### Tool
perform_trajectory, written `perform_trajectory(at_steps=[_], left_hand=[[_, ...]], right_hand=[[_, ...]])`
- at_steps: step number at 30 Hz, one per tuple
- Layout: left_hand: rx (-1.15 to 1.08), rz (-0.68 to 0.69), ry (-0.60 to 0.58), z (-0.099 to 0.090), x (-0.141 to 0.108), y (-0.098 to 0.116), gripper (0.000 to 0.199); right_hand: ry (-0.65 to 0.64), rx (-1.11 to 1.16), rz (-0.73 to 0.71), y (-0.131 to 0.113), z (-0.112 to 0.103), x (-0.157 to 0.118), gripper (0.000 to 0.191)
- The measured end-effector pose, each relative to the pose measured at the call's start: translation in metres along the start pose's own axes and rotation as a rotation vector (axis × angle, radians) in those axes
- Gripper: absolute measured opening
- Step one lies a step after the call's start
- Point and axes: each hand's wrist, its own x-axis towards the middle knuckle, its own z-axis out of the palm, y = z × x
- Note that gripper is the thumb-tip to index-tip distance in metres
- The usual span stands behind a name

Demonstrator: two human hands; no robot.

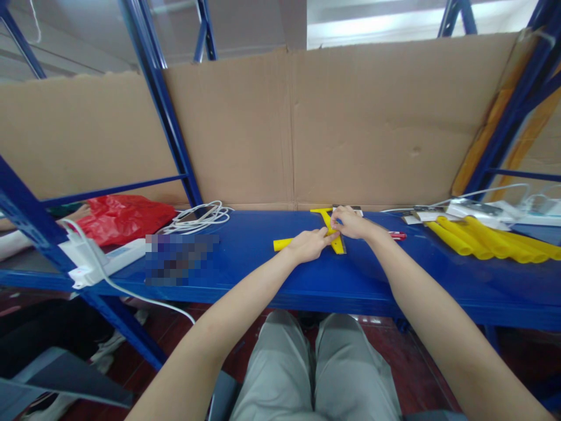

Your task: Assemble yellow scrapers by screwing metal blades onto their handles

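A blue metal shelf point(248, 240), backed by brown cardboard point(377, 128), is carrying one yellow T-shaped scraper point(326, 218) near mid-length, its handle point(281, 244) pointing left; the left hand point(308, 245) is covering it, the right hand point(349, 223) curling fingers, both grips indiscernible; at least four smooth yellow tubes point(491, 238) are lying toward the right end

Place: from my end, I read a workshop.
Bench: a blue metal rack shelf point(249, 234) serves as worktable.
Backing: large tan cardboard sheet point(372, 128) behind the shelf.
Parts: yellow plastic tubes point(495, 240) lying side by side.
Power: a white plastic power strip point(127, 254).
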Motion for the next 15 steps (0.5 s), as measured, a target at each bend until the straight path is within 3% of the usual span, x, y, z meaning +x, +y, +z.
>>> perform_trajectory(at_steps=[4,8,15], left_hand=[[0.011,0.002,-0.013,-0.0003,0.0003,-0.0005,0.055],[0.014,0.005,-0.019,-0.0018,0.0002,-0.0005,0.055],[0.011,0.007,-0.017,-0.0023,0.0008,0.0011,0.057]], right_hand=[[0.015,0.030,0.043,0.0009,0.0004,-0.0002,0.012],[0.049,0.107,0.128,0.0032,0.0021,0.0011,0.025],[-0.010,0.571,0.248,0.0099,0.0044,0.0010,0.045]])
